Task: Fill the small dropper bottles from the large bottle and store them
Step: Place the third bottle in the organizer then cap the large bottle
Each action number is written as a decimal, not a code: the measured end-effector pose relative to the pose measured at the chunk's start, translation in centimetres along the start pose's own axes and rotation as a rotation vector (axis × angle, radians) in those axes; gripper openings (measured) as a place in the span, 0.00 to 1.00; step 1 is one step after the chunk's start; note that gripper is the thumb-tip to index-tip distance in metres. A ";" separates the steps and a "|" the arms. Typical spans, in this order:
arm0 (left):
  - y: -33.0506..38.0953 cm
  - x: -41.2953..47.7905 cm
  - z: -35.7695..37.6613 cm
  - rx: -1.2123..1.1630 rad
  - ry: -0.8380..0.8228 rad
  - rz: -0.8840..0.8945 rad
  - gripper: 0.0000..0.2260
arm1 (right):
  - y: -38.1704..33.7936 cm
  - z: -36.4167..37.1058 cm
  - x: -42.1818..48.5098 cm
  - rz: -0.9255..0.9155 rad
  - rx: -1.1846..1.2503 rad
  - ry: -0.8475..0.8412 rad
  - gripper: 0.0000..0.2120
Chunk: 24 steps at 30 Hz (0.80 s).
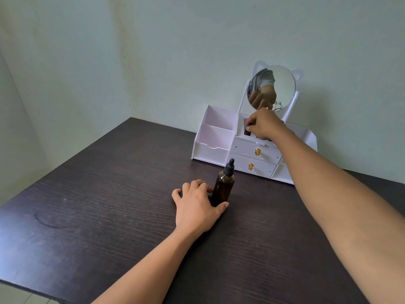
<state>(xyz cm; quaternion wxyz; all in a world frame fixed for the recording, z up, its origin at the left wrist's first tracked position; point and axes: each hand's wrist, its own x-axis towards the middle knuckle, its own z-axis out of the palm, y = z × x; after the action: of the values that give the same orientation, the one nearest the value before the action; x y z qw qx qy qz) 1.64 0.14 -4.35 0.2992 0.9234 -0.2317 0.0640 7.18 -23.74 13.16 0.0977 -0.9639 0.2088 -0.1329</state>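
Observation:
The large amber bottle (224,187) with a black dropper cap stands upright on the dark table. My left hand (197,204) rests on the table beside its base, fingers and thumb loosely around it. My right hand (266,126) reaches into the middle compartment on top of the white organizer (215,139) and pinches a small dark dropper bottle (247,131) by its cap. Whatever else lies in that compartment is hidden by the hand.
The organizer stands against the wall with open compartments on the left, two drawers with gold knobs (258,152) in the middle, and a round cat-eared mirror (282,86) on top. The dark wooden table (98,205) stretches wide to the left and front.

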 end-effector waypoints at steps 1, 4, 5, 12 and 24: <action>0.0 0.0 0.0 0.002 -0.003 -0.001 0.27 | 0.0 0.1 0.0 0.007 -0.001 -0.002 0.06; -0.1 0.1 -0.1 0.000 -0.016 -0.007 0.27 | -0.1 0.1 0.0 0.027 -0.013 -0.012 0.07; -0.1 0.1 -0.1 -0.001 -0.016 -0.009 0.27 | -0.1 0.1 0.0 0.032 -0.015 -0.019 0.07; 0.0 0.0 -0.2 -0.008 -0.020 -0.013 0.26 | -0.1 0.1 0.2 0.045 0.028 -0.041 0.03; 0.2 0.0 -0.4 -0.008 -0.011 -0.006 0.26 | -2.4 -3.7 -7.2 -0.066 0.253 0.323 0.15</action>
<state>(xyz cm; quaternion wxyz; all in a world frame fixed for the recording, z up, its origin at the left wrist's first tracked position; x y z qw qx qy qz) 1.60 0.20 -3.95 0.3016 0.9233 -0.2308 0.0569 0.71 -18.98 15.70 0.1788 -0.9166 0.1715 -0.3139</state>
